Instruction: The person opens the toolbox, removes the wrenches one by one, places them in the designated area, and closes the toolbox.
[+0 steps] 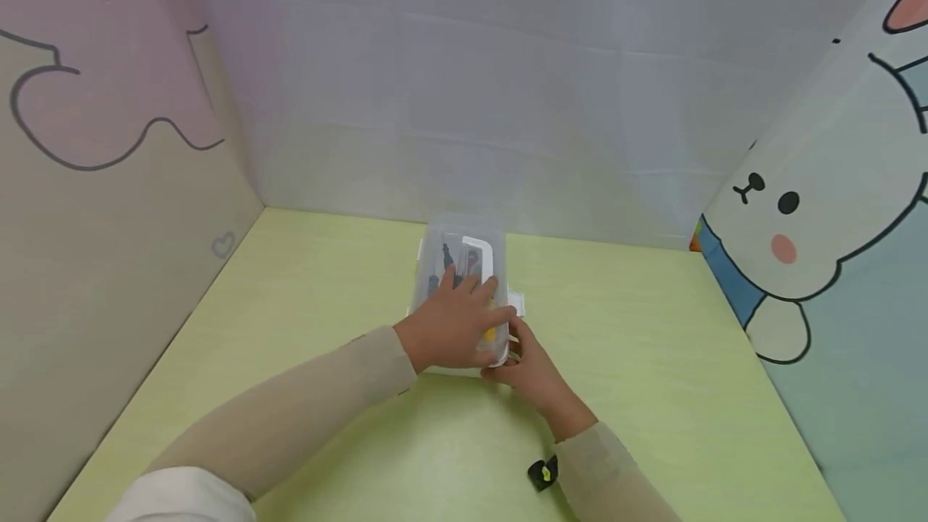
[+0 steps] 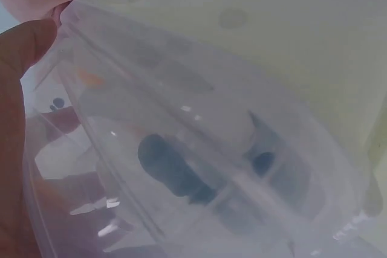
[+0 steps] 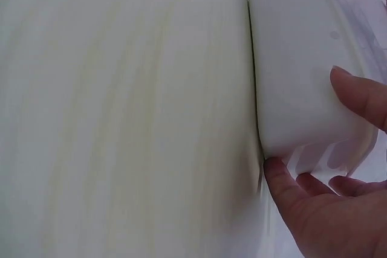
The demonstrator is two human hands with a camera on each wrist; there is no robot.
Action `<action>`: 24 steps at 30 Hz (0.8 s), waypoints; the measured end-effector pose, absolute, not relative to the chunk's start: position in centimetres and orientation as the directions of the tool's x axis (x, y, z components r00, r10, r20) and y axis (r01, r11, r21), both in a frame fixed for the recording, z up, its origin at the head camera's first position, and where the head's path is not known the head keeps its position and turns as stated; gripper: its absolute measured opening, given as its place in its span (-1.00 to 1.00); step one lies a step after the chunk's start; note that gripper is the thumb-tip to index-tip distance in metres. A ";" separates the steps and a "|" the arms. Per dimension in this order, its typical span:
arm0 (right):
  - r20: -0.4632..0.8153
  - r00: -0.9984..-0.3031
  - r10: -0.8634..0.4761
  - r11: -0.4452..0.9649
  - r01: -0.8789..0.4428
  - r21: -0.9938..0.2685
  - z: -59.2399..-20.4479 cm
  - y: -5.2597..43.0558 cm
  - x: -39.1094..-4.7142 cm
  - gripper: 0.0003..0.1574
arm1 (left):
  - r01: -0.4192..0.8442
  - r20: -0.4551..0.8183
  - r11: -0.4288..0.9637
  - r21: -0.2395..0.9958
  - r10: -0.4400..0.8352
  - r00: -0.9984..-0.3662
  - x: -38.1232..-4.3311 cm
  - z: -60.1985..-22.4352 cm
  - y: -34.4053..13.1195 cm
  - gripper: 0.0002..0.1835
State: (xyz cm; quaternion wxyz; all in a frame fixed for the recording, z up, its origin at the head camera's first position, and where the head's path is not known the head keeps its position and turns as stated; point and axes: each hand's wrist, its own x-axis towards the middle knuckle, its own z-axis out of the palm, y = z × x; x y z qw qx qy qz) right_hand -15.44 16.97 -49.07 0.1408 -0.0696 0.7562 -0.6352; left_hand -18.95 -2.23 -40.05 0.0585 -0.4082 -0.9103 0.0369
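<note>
A plastic storage box [image 1: 502, 280] with a see-through lid [image 2: 242, 83] stands near the back wall in the head view. Dark, slim items [image 1: 447, 254] and a yellow piece show through the lid, too blurred to name. My left hand [image 1: 453, 325] lies across the lid with its fingers spread, its thumb near the lid's near right corner. With my right hand [image 1: 532, 365] I grip that corner of the box; in the right wrist view, thumb and fingers hold the white wall [image 3: 302, 70]. A white side tab [image 1: 516, 303] sticks out on the right.
The box is on a pale yellow-green table [image 1: 638, 377]. A white sheet [image 1: 507, 87] hangs behind, and printed cartoon sheets [image 1: 834, 208] line the sides. A small black thing with a yellow mark [image 1: 542, 474] is beside my right sleeve.
</note>
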 end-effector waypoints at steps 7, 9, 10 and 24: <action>-0.132 -0.952 -0.276 0.170 0.087 -0.982 -49.1 17.0 -15.4 0.21 | 0.769 0.100 0.619 -0.161 0.785 -0.611 -19.2 -39.9 -2.1 -0.51; -0.127 -0.953 -0.274 0.176 0.081 -0.981 -49.1 17.0 -15.4 0.20 | 0.772 0.110 0.616 -0.158 0.788 -0.606 -19.1 -39.8 -2.1 -0.53; -0.128 -0.954 -0.272 0.179 0.080 -0.981 -49.1 17.0 -15.4 0.20 | 0.774 0.116 0.614 -0.154 0.789 -0.603 -19.1 -39.7 -2.2 -0.53; -0.101 -0.955 -0.280 0.191 0.048 -0.980 -49.0 16.9 -15.3 0.25 | 0.783 0.197 0.618 -0.066 0.778 -0.597 -18.9 -38.4 -4.4 -0.41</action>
